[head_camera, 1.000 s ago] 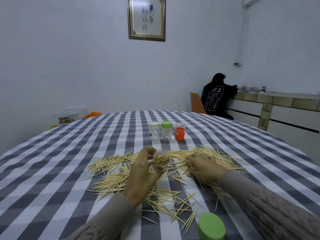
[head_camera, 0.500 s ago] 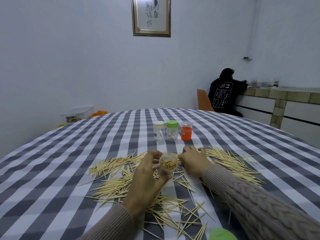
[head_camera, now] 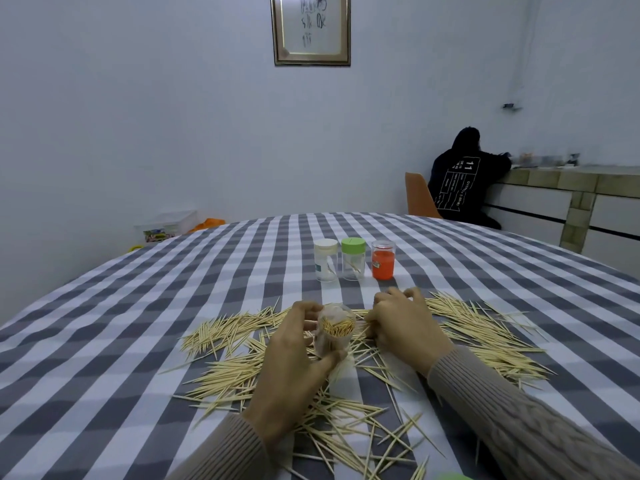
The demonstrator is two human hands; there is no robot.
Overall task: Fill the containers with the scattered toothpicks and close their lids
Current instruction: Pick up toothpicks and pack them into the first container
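Observation:
My left hand (head_camera: 294, 362) grips a clear, lidless container (head_camera: 333, 332) tilted toward me, with toothpicks showing in its mouth. My right hand (head_camera: 401, 325) lies just right of it, fingers curled down onto the scattered toothpicks (head_camera: 235, 370); whether it pinches any is hidden. Toothpicks cover the checked tablecloth around both hands. Further back stand three upright containers: one with a white lid (head_camera: 326, 259), one with a green lid (head_camera: 353, 258), and an orange one with a clear lid (head_camera: 383, 259). A sliver of a loose green lid (head_camera: 450, 476) shows at the bottom edge.
The round table (head_camera: 104, 306) carries a grey and white checked cloth. A person in a dark top (head_camera: 464, 181) sits at a counter at the back right beside an orange chair (head_camera: 419, 197). A plastic box (head_camera: 166, 226) lies by the left wall.
My right hand slid left across the toothpicks until it sat beside the container. The view tilted up, so the green lid near me slipped almost out of view.

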